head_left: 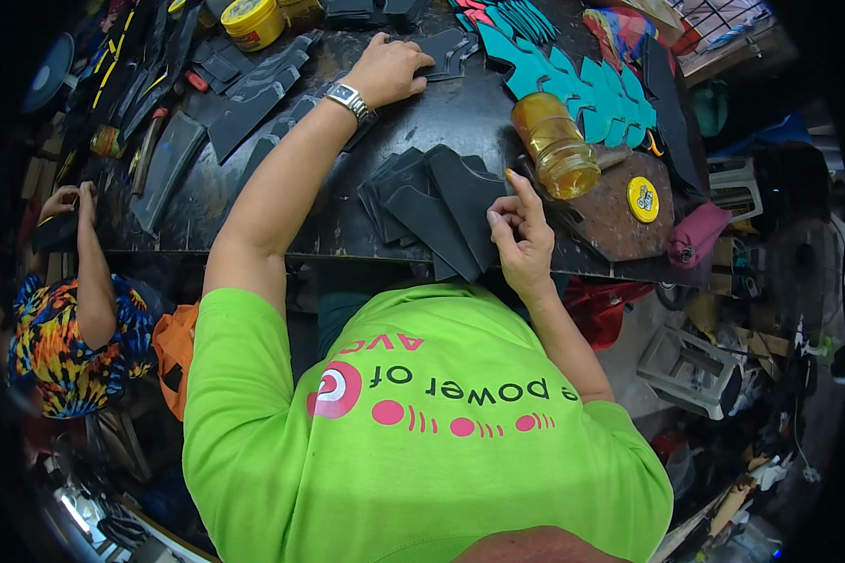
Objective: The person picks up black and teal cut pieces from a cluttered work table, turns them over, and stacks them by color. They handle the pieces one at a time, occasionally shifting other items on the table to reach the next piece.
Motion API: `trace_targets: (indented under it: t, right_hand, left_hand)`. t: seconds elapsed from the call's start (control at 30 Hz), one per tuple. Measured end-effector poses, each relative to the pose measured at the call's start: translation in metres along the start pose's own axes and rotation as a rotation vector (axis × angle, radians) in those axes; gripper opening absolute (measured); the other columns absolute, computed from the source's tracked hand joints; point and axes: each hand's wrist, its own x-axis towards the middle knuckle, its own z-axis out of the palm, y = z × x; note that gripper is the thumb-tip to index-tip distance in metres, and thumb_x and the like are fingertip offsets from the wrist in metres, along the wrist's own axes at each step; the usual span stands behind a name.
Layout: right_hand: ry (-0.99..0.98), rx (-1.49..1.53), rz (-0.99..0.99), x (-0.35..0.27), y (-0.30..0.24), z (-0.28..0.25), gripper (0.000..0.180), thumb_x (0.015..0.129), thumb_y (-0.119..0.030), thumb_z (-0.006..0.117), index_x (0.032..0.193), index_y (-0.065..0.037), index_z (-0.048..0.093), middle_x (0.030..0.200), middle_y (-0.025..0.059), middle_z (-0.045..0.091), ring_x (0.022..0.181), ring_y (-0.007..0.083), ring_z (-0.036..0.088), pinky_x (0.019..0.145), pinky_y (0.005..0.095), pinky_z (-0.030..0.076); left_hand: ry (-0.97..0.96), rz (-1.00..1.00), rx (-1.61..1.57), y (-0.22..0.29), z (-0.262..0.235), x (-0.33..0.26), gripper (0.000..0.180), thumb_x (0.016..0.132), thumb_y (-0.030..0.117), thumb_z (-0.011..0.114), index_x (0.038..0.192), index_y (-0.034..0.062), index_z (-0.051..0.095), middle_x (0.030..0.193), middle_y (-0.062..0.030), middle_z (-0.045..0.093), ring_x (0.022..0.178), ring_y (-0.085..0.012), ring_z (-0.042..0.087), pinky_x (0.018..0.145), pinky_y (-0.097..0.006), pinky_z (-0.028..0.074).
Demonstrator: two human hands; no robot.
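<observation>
My left hand (390,70) reaches across the dark table, fingers stretched out. Its fingertips touch or hover just over a small dark cut piece (448,52) at the far side; which of the two, I cannot tell. Near the front edge lies a fanned stack of black flat cut pieces (441,202), some jutting past the edge. My right hand (523,235) is raised just right of this stack, index finger extended, thumb apart from it, other fingers partly curled. Nothing shows in its grasp. A glass jar of amber liquid (552,141) stands just beyond it.
Teal cut pieces (573,84) spread at the far right. A yellow lid (643,199) lies on a brown board (620,230), beside a pink roll (699,235). More black pieces (253,103), a hammer (150,150) and a yellow tub (252,23) occupy the left. Another person's hands (70,202) work at far left.
</observation>
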Motion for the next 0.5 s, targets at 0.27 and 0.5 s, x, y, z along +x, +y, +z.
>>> trace_targets:
  t: [0.27,0.5]
  right_hand:
    - [0.008,0.033,0.049,0.001,-0.002,-0.001,0.061,0.091,0.005,0.062,0.148,-0.008,0.046,0.091,0.0046,0.063,0.072,0.0052,0.055,0.068,0.0199,0.047]
    - [-0.001,0.084,0.074,0.001,-0.003,-0.001,0.06,0.092,0.006,0.061,0.149,-0.008,0.045,0.093,0.0056,0.062,0.081,0.0065,0.057,0.072,0.0213,0.049]
  left_hand:
    - [0.094,0.056,-0.082,-0.018,0.014,0.002,0.043,0.086,0.028,0.068,0.127,0.0143,0.069,0.13,-0.0107,0.066,0.121,-0.0279,0.062,0.111,-0.051,0.037]
    - [0.349,0.02,-0.16,-0.008,-0.023,-0.045,0.05,0.095,0.036,0.067,0.14,0.016,0.057,0.138,-0.0104,0.061,0.129,-0.0298,0.055,0.115,-0.048,0.034]
